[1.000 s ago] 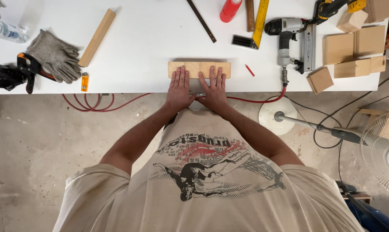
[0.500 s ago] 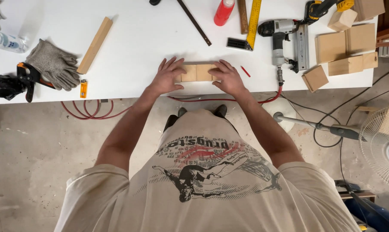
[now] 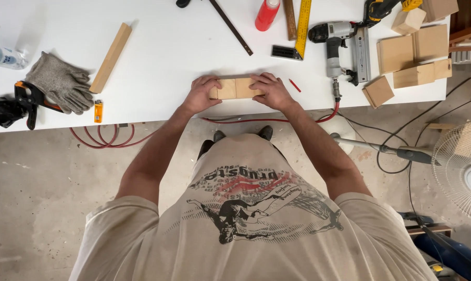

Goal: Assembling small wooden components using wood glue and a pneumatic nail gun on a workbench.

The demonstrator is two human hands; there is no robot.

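Near the front edge of the white table (image 3: 162,57), about midway along it, a small light wooden block (image 3: 235,88) lies flat, made up of what look like two pieces butted side by side. Both hands clasp it from opposite ends: the left hand (image 3: 200,94) curls round its left end with fingers bent over the top and thumb toward the near side, and the right hand (image 3: 272,90) does the same at its right end, so the block is pressed between the two closed grips with only its middle showing. Just beside the right hand lies a short red pencil (image 3: 294,85). Farther right along the front edge sits a nail gun (image 3: 340,46) with a red air hose (image 3: 115,139) running below the table edge. Toward the right end of the table several more wooden blocks (image 3: 412,52) are gathered, some touching one another. At the far edge stand a red bottle (image 3: 267,14), a yellow ruler (image 3: 302,25) and a dark metal bar (image 3: 230,26). Toward the left end lie a long wooden strip (image 3: 110,57), a pair of grey work gloves (image 3: 63,83), a small orange lighter (image 3: 98,111) at the front edge and a black clamp (image 3: 16,104) near the left front corner.
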